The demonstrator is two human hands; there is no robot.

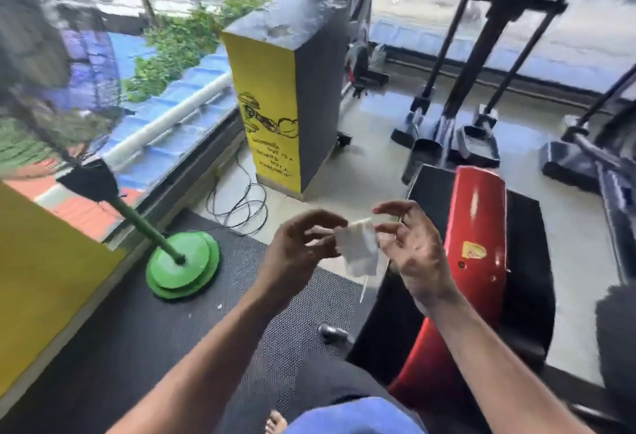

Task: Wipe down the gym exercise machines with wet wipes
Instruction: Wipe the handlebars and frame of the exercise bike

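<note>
A small white wet wipe [358, 250] hangs in the air between my two hands, above the floor mat. My left hand [298, 250] pinches its left edge with curled fingers. My right hand [411, 247] holds its upper right corner between thumb and fingertips, the other fingers spread. Just right of the hands stands a red and black exercise machine [476, 244] with a shiny red cover and a yellow sticker.
A yellow and black pillar [275, 99] stands ahead near the window. A green stand with a round base [182, 261] sits at the left on the black mat, coiled cables [237, 206] behind it. Black elliptical machines [481, 137] fill the right back. A yellow wall [38, 278] is at far left.
</note>
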